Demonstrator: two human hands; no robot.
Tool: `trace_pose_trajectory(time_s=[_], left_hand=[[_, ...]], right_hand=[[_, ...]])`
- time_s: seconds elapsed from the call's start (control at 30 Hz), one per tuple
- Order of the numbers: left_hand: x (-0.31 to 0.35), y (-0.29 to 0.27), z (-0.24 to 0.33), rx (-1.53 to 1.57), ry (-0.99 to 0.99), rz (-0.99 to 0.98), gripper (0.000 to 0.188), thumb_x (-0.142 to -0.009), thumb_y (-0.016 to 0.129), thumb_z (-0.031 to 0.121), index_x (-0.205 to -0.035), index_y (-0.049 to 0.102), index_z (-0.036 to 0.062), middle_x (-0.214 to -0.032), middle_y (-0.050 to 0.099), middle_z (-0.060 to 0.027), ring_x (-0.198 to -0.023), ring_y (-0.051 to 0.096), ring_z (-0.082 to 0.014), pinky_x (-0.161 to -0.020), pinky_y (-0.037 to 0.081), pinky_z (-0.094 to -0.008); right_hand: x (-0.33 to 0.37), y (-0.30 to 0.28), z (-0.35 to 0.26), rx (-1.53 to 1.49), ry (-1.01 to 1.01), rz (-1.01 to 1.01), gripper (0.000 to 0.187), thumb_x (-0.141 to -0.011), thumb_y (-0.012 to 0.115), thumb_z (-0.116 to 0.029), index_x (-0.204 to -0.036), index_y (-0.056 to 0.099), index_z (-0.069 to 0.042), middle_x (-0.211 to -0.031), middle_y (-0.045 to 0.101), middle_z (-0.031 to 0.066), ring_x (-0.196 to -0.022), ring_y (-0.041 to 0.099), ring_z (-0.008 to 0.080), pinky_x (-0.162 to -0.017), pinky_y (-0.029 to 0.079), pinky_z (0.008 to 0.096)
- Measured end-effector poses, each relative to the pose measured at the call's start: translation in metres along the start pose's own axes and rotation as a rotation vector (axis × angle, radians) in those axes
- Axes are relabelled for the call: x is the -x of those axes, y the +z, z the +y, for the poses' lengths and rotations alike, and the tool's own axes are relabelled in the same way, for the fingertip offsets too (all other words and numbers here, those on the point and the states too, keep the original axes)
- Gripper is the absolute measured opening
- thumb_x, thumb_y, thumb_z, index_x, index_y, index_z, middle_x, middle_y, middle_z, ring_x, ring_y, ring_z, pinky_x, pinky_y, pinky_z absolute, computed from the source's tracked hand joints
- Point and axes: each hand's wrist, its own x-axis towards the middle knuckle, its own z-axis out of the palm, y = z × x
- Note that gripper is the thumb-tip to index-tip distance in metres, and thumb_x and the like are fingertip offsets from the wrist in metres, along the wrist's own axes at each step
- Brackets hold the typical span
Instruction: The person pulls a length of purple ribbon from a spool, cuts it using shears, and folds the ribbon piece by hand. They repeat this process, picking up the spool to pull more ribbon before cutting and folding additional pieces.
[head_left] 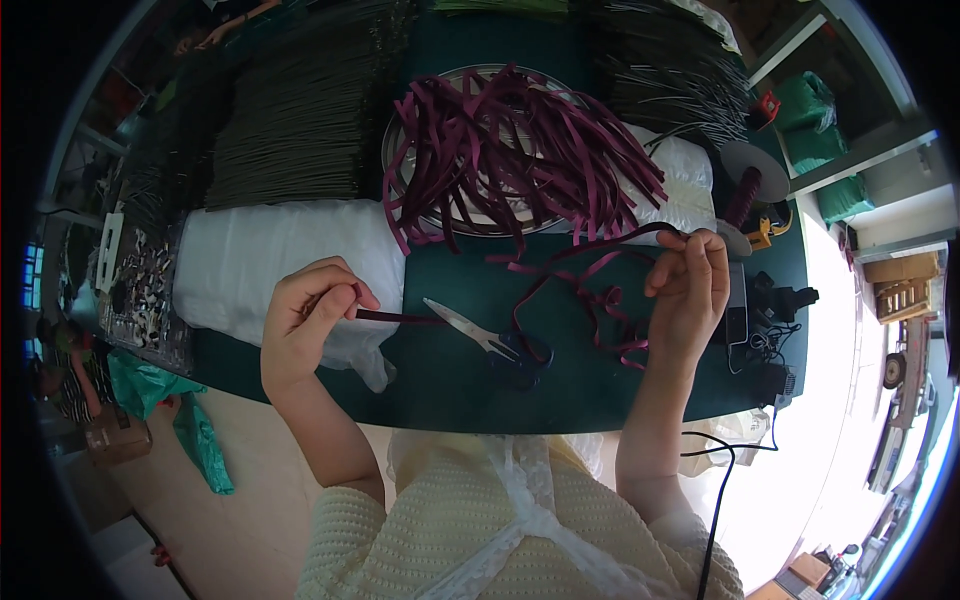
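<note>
We pinch maroon ribbon [400,318] in both hands: from our left hand's [312,318] fingertips it trails right, from our right hand's [692,285], left. Scissors [468,327] lie between them.

You work in what appears to be a small craft workshop, at a dark green worktable [425,395] laden with bundles of thin dark stems [295,135], a round tray [387,150] heaped with burgundy ribbon strips [480,150], a pair of scissors [468,328] and a ribbon spool [744,195]. Green plastic sacks [803,102] are piled to your right, a cardboard box [118,438] sits at your left, and a second person's arm [246,17] shows beyond the bundles.
</note>
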Motion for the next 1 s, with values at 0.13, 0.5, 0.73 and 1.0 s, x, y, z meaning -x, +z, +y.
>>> trace_pose_trajectory(time_s=[0.13, 0.5, 0.73, 1.0], left_hand=[[0.019, -0.004, -0.006, 0.403, 0.228, 0.010, 0.030, -0.089, 0.053, 0.022, -0.072, 0.057, -0.0020, -0.067, 0.049, -0.0045, -0.048, 0.036, -0.0069, -0.048, 0.030, -0.0209], [0.070, 0.011, -0.010, 0.497, 0.102, 0.278, 0.032, -0.091, 0.051, 0.025, -0.075, 0.053, -0.0020, -0.059, 0.041, -0.0018, -0.047, 0.031, -0.0064, -0.046, 0.024, -0.0225], [0.066, 0.033, -0.033, 0.452, -0.112, 0.262, 0.028, -0.090, 0.051, 0.021, -0.079, 0.062, -0.0023, -0.062, 0.052, -0.0021, -0.051, 0.039, -0.0043, -0.047, 0.028, -0.0184], [0.049, 0.037, -0.040, 0.383, -0.110, 0.248, 0.022, -0.088, 0.050, 0.013, -0.080, 0.062, -0.0021, -0.069, 0.058, -0.0045, -0.056, 0.045, -0.0072, -0.052, 0.035, -0.0205]], right_hand=[[-0.014, 0.027, -0.017, 0.075, -0.107, -0.134, 0.012, -0.089, 0.053, -0.013, -0.089, 0.052, -0.001, -0.080, 0.064, 0.0157, -0.049, 0.052, 0.0107, -0.044, 0.042, 0.0210], [-0.108, 0.142, -0.057, -0.032, -0.339, -0.599, 0.017, -0.089, 0.056, -0.018, -0.093, 0.057, -0.001, -0.086, 0.064, 0.0100, -0.079, 0.065, 0.0165, -0.065, 0.053, 0.0245], [-0.096, 0.107, 0.008, 0.386, -0.303, -0.463, 0.011, -0.083, 0.061, -0.008, -0.089, 0.059, 0.001, -0.080, 0.064, 0.0071, -0.071, 0.064, 0.0128, -0.061, 0.051, 0.0224], [-0.024, 0.040, 0.049, 1.028, -0.528, -0.403, 0.017, -0.074, 0.064, -0.005, -0.091, 0.062, -0.006, -0.076, 0.061, 0.0057, -0.055, 0.056, 0.0196, -0.050, 0.045, 0.0300]])
